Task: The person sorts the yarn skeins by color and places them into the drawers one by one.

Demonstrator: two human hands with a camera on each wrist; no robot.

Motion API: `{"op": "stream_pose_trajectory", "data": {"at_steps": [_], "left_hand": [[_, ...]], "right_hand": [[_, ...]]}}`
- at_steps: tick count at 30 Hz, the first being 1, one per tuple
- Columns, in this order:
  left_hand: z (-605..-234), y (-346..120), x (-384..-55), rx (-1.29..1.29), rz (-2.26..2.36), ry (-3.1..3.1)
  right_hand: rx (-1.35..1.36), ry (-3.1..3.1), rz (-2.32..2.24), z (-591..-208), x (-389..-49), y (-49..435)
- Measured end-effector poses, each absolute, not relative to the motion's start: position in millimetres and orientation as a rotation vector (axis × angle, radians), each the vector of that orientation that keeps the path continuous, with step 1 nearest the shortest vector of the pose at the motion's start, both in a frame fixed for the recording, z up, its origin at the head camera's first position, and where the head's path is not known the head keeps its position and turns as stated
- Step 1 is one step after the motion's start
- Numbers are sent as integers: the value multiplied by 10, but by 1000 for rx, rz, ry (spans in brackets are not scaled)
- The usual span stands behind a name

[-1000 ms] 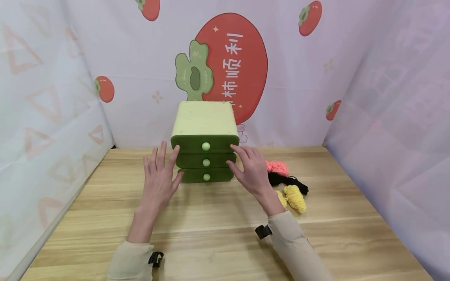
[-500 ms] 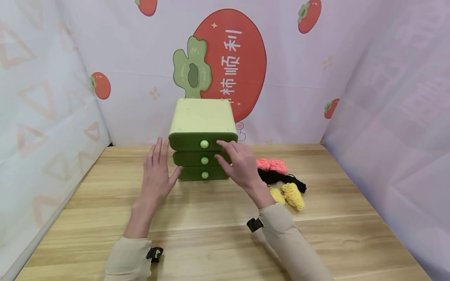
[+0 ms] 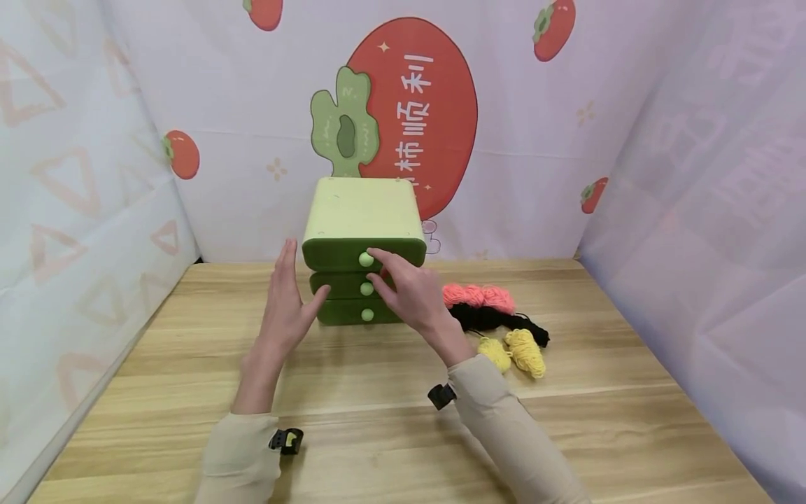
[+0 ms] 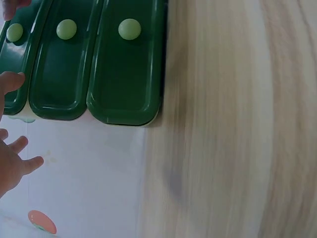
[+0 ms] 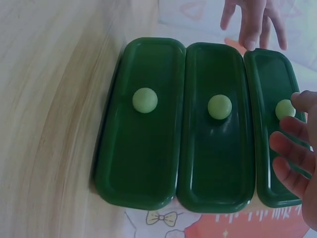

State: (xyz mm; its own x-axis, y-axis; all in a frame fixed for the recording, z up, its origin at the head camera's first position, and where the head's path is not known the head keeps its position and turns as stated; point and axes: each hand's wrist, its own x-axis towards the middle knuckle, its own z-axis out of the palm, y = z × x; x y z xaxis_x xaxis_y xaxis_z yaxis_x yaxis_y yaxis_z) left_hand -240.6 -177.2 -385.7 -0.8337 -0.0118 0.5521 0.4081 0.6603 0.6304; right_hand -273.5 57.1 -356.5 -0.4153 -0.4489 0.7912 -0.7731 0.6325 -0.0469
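Note:
A small three-drawer cabinet (image 3: 368, 206) has a cream body and dark green drawer fronts, all pushed in. Each drawer carries a round pale green knob. My right hand (image 3: 412, 287) is at the top knob (image 3: 366, 259), index fingertip at its upper right and thumb below it. The right wrist view shows its fingers (image 5: 292, 151) spread loosely beside that knob. My left hand (image 3: 286, 301) stands at the cabinet's left side, fingers straight and thumb reaching across the edge of the middle drawer (image 4: 59, 74). In the left wrist view only part of the left hand (image 4: 12, 166) shows.
Right of the cabinet lie pink yarn (image 3: 485, 297), a black yarn bundle (image 3: 497, 318) and yellow yarn (image 3: 525, 352) on the wooden table (image 3: 352, 434). Behind stands a printed cloth backdrop (image 3: 529, 140), with cloth walls at both sides.
My right hand has moved left from the cabinet's right edge to the top knob. The left hand has turned slightly, its fingers closer together. The cabinet stands in the same place.

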Motion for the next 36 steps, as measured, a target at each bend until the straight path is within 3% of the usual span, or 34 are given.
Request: {"op": "stream_pose_trajectory", "data": {"at_steps": [20, 36], "left_hand": [[-3770, -1727, -2576, -329, -1438, -2316], [-3737, -1787, -2502, -296, -1563, -2419]], "right_hand": [[897, -2122, 516, -3557, -2871, 428], [891, -2098, 615, -3595, -2883, 391]]}}
